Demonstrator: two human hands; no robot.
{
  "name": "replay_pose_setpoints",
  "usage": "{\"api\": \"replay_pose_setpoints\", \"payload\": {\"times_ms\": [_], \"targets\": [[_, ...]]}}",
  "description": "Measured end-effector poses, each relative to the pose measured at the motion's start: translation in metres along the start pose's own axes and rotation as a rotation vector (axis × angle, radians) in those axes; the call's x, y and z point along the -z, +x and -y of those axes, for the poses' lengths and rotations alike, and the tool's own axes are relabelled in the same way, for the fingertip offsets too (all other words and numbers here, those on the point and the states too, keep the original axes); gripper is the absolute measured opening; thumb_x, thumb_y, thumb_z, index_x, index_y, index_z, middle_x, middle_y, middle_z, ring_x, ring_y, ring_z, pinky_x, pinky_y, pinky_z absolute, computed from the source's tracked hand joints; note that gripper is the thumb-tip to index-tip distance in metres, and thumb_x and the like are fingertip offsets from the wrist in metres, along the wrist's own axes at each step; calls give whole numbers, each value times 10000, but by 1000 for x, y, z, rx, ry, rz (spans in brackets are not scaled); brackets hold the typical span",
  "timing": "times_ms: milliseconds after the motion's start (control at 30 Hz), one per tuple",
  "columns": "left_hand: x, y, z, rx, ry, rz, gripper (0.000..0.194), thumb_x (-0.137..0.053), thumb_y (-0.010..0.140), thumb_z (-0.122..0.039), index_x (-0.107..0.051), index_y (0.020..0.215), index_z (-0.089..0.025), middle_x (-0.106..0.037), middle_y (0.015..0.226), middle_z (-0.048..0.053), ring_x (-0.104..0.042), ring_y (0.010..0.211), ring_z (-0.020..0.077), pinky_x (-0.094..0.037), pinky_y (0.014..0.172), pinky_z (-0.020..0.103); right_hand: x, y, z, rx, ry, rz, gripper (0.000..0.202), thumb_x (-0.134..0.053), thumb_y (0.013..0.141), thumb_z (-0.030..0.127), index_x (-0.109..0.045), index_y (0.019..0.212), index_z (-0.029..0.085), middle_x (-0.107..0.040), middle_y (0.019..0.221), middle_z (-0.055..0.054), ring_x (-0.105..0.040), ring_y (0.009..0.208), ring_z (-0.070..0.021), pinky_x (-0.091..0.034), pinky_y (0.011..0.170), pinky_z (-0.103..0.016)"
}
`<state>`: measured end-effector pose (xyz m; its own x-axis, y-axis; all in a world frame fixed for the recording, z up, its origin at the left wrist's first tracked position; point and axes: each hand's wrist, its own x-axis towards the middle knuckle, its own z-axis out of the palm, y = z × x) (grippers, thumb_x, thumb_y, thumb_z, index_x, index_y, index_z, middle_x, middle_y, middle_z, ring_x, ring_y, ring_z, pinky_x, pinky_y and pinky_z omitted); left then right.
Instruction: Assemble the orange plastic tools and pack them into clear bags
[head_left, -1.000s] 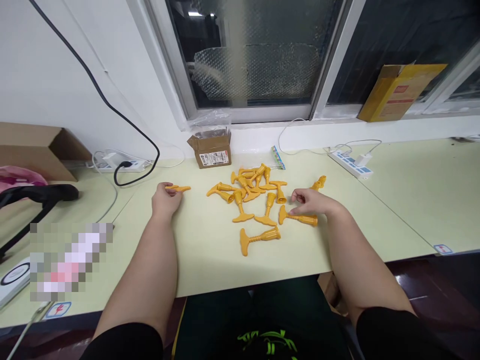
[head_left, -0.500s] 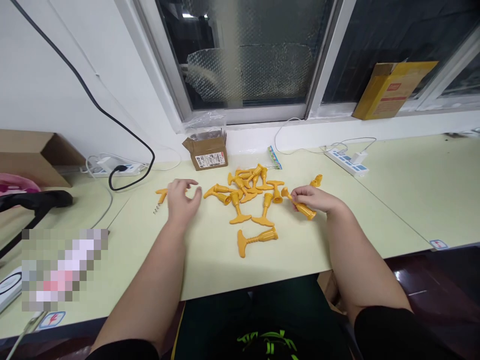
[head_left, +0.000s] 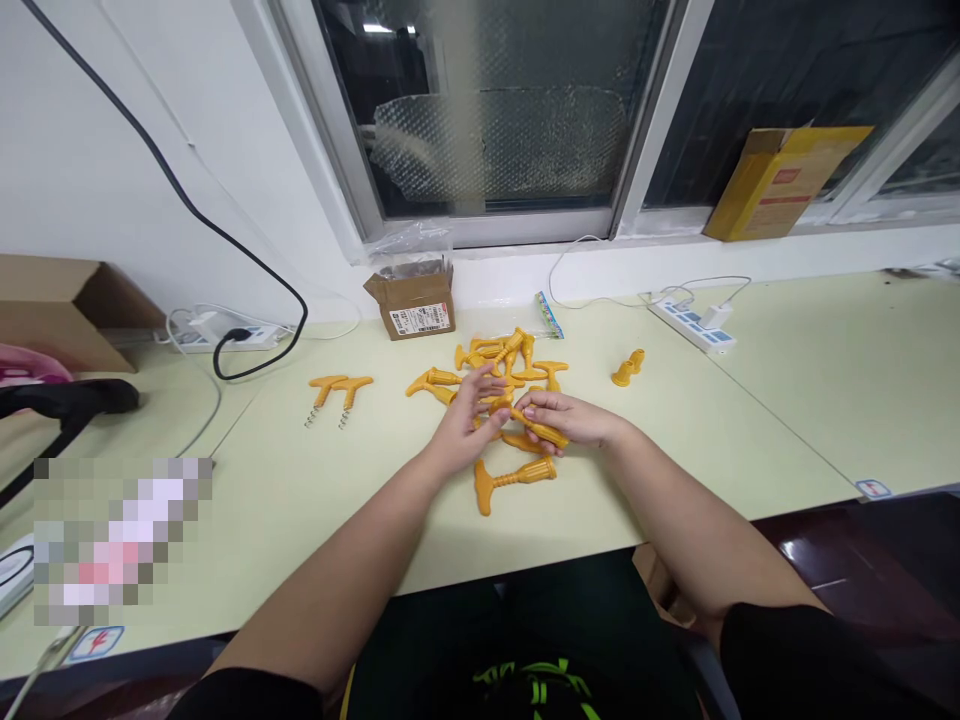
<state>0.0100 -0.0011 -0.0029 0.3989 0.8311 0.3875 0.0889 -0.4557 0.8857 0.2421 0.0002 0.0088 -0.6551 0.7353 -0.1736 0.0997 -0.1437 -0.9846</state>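
My right hand point(head_left: 564, 418) is closed around a yellow corkscrew point(head_left: 546, 433) over the front of a pile of similar yellow corkscrews point(head_left: 512, 345). Beside it, my left hand point(head_left: 472, 420) has its fingers apart at the held corkscrew's handle end; whether it touches the handle is unclear. Nearer the front edge, another yellow corkscrew point(head_left: 517, 476) lies on its side. Two T-handles with bare metal spirals point(head_left: 349, 395) lie together at the left. Yellow sleeves point(head_left: 628, 368) rest at the right of the pile.
A small brown box point(head_left: 420, 305) and a plastic packet point(head_left: 550, 315) stand or lie behind the pile. Power strips point(head_left: 694, 322) with cables are at the back. A black cable hangs at left, near a blurred-out object point(head_left: 127, 540).
My left hand has moved right from the separate T-handles, uncovering the second one. My right hand has brought its corkscrew left, over the pile, uncovering the sleeves.
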Motion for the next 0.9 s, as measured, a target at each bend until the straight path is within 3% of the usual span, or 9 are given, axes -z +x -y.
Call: {"api": "replay_pose_setpoints", "payload": {"times_ms": [67, 133, 200, 300, 433, 533, 667, 800, 900], "targets": [[6, 1, -5, 94, -36, 65, 482, -693, 916, -437, -551, 1323, -221, -650, 1014, 66, -696, 953, 204, -587, 887, 380, 0, 0, 0, 4, -106, -52, 434, -583, 938, 625, -500, 1146, 253, -629, 727, 41, -480, 446, -105, -378, 441, -237], [9, 3, -10, 256, -105, 41, 484, -685, 910, -469, -556, 1307, -224, -623, 818, 3, -671, 686, 152, -594, 696, 321, 0, 0, 0, 96, -278, -192, 409, -588, 940, 590, -476, 1147, 255, -620, 717, 47, -481, 491, -119, -390, 491, -247], [12, 7, -13, 424, -192, -60, 518, -679, 903, -467, -510, 1339, -246, -616, 732, -28, -609, 544, 121, -547, 564, 265, 1, 0, 2, 250, -525, -366, 378, -641, 919, 525, -498, 1132, 247, -640, 795, 16, -556, 639, -154, -445, 609, -280], [26, 14, -9, 600, -287, -215, 436, -708, 865, -410, -550, 1230, -231, -636, 679, -24, -544, 471, 85, -467, 502, 198, 7, -1, 1, 417, -829, -523, 305, -663, 904, 414, -563, 1122, 225, -667, 999, -63, -614, 887, -221, -481, 808, -350], [73, 19, 6, 599, -254, -514, 432, -776, 789, -320, -537, 1130, -204, -664, 702, -1, -527, 488, 78, -408, 496, 177, 30, -4, -6, 440, -904, -692, 224, -563, 944, 350, -598, 1115, 208, -622, 1053, -98, -617, 992, -256, -481, 914, -398], [119, 16, 18, 571, -188, -683, 409, -808, 734, -284, -537, 1022, -178, -684, 749, 30, -506, 507, 75, -377, 496, 186, 55, -12, -14, 359, -910, -837, 267, -557, 938, 382, -656, 1117, 210, -576, 1043, -93, -611, 973, -253, -479, 926, -414], [166, 5, 32, 617, 69, -766, 282, -808, 709, -322, -636, 859, -156, -619, 694, 3, -392, 488, 67, -319, 475, 214, 85, -26, -18, 174, -962, -1017, 265, -631, 862, 423, -718, 1005, 218, -618, 915, -60, -598, 883, -246, -456, 913, -426], [187, -3, 41, 709, 317, -736, 290, -781, 729, -410, -694, 835, -155, -569, 609, 5, -431, 503, 123, -333, 483, 262, 99, -35, -18, -75, -975, -1140, 267, -703, 773, 416, -740, 958, 227, -714, 933, -68, -592, 967, -285, -421, 931, -430], [192, -4, 46, 738, 473, -653, 308, -765, 720, -393, -720, 910, -154, -641, 677, 42, -556, 596, 187, -418, 540, 296, 96, -37, -16, -255, -975, -1169, 279, -719, 753, 421, -744, 973, 252, -738, 959, -73, -557, 1083, -332, -419, 898, -426]]}}
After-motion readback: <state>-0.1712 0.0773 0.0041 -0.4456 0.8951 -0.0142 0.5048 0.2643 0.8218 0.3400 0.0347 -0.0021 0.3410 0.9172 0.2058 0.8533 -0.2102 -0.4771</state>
